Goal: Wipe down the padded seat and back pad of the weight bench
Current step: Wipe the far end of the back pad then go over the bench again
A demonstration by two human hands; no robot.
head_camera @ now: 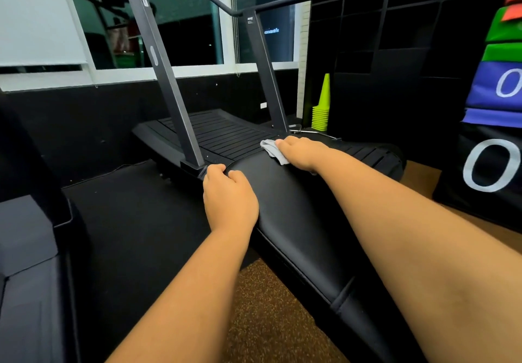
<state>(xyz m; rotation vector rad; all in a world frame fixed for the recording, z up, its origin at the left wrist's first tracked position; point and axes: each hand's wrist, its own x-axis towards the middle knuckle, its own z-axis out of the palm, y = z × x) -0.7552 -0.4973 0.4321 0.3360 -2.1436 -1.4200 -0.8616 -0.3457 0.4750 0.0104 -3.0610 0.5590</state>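
Across the black padded bench pad (285,207), running away from the camera toward a slatted treadmill (217,133): right hand (299,153) at the far end, palm down, pressing a grey cloth (272,149) flat, fingers fairly straight; left hand (228,196) resting on the pad's left edge, fingers curled over it. Beyond, stacked yellow-green cones (322,108) by a black shelf unit (395,51).

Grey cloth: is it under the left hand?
No. The grey cloth lies under the right hand at the far end of the bench pad, while the left hand grips the pad's near-left edge.
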